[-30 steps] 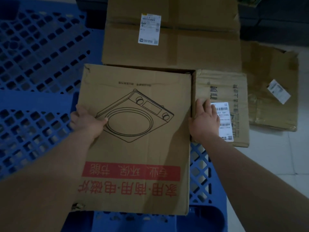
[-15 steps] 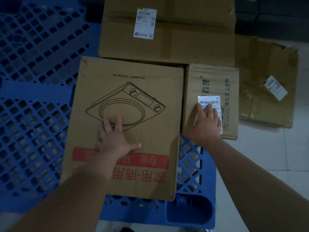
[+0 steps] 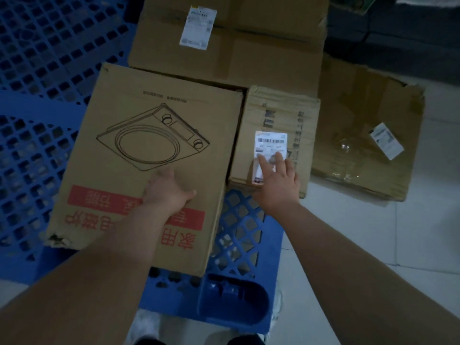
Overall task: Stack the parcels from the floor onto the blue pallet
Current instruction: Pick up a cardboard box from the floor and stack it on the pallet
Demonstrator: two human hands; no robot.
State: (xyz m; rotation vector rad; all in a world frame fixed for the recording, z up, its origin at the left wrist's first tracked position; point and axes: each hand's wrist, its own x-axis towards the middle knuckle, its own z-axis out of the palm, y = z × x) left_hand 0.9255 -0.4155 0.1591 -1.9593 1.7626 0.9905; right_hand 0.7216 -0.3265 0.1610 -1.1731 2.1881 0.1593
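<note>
Carton (image 3: 154, 135) with cooktop drawing lies on blue pallet (image 3: 239, 235), left hand (image 3: 166, 192) resting open-palmed on it. Right hand (image 3: 277, 181) lies flat, fingers straight, on small carton (image 3: 278, 113) alongside. Crumpled parcel (image 3: 361, 115) sits on floor (image 3: 373, 245).

A big cooker box (image 3: 149, 125) with a red band is seen lying flat on the blue pallet (image 3: 239, 232). The left grip (image 3: 166, 192) is laid open on its top, by the red band. A smaller box (image 3: 278, 113) is set just beside it on the right. The right grip (image 3: 276, 183) is spread over this box, with straight fingers (image 3: 263, 163) on its white label (image 3: 270, 143). A large box (image 3: 249, 58) is seen behind both. A crumpled box (image 3: 361, 115) is seen on the pale floor (image 3: 373, 245).
</note>
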